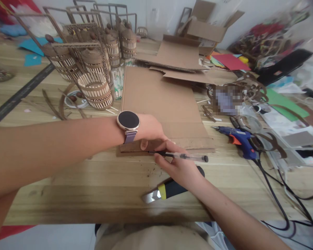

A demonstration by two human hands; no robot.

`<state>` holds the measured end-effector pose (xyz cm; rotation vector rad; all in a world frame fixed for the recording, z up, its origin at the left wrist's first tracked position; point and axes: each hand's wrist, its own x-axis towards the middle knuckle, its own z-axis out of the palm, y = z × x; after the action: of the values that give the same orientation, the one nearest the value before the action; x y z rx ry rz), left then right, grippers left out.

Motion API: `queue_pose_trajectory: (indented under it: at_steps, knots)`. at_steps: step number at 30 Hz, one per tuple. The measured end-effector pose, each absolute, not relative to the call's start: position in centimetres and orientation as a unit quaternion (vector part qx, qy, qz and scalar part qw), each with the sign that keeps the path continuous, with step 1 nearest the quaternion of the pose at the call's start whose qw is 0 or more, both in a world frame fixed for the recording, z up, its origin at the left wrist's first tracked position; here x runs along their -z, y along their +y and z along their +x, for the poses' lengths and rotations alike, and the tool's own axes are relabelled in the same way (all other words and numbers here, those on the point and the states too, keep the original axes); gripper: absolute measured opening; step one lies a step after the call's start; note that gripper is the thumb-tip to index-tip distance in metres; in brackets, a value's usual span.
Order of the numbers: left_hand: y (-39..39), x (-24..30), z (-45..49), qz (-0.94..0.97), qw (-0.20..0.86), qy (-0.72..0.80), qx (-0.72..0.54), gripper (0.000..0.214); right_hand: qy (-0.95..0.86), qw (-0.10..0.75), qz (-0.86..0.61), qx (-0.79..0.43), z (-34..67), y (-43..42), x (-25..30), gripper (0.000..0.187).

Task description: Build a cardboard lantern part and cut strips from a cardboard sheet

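Observation:
My left hand (149,129), with a round black watch on its wrist, presses down on a narrow cardboard strip (193,143) at the near edge of a large cardboard sheet (159,97); its fingers curl over the strip. My right hand (176,165) is closed on a clear pen (187,157), which lies almost level with its tip against the strip beside my left fingers. A black and yellow utility knife (167,190) rests on the wooden table (94,187) just under my right wrist.
A blue glue gun (238,137) with a black cable lies to the right. Several bamboo-and-cardboard lantern shapes (95,88) stand at the back left. Cardboard boxes (206,29), coloured paper (231,61) and curled cardboard scraps (250,86) crowd the back right.

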<state>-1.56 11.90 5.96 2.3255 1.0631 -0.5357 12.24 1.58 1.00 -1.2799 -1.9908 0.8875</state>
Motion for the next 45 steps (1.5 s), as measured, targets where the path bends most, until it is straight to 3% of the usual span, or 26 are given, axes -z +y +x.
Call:
queue_pose_trajectory:
  at_steps: [3,8,11,12,15,18,26,29,35,40,45]
  knots:
    - [11.8,-6.4,-1.2,0.809,0.310,0.418,0.272,0.049,-0.753,0.308,-0.473,-0.338,12.0,1.6,-0.9,0.003]
    - [11.6,-6.8,-1.2,0.809,0.308,0.416,0.278,0.050,-0.756,0.314,-0.468,-0.333,11.9,1.8,-0.6,0.005]
    - [11.5,-7.2,-1.4,0.861,0.245,0.347,0.281,0.025,-0.754,0.303,-0.487,-0.321,12.9,2.0,-0.7,0.005]
    - [11.5,-7.3,-1.5,0.881,0.212,0.314,0.284,0.032,-0.750,0.300,-0.494,-0.322,13.4,2.1,-0.9,0.006]
    - [11.7,-7.2,-1.6,0.909,0.144,0.255,0.298,0.087,-0.736,0.292,-0.524,-0.314,15.6,2.2,-1.3,0.010]
    - [12.1,-6.8,-1.5,0.906,0.143,0.253,0.307,0.103,-0.724,0.277,-0.571,-0.269,18.5,2.3,-1.6,0.016]
    - [11.8,-7.1,-1.5,0.900,0.171,0.269,0.298,0.093,-0.672,0.278,-0.663,-0.181,26.4,2.1,-1.6,0.016]
    - [11.5,-7.3,-1.5,0.900,0.157,0.268,0.307,0.094,-0.713,0.289,-0.626,-0.127,26.4,2.3,-1.7,0.015]
    - [11.2,-7.0,-1.7,0.905,0.144,0.267,0.299,0.098,-0.868,0.207,-0.439,-0.102,23.0,4.0,0.2,0.029]
    - [10.3,-7.0,-3.2,0.918,0.090,0.254,0.292,0.084,-0.877,0.195,-0.425,-0.109,22.0,5.0,1.6,0.026]
    - [9.6,-6.8,-6.1,0.913,0.105,0.281,0.278,0.072,-0.879,0.199,-0.417,-0.115,21.8,5.1,1.5,0.022]
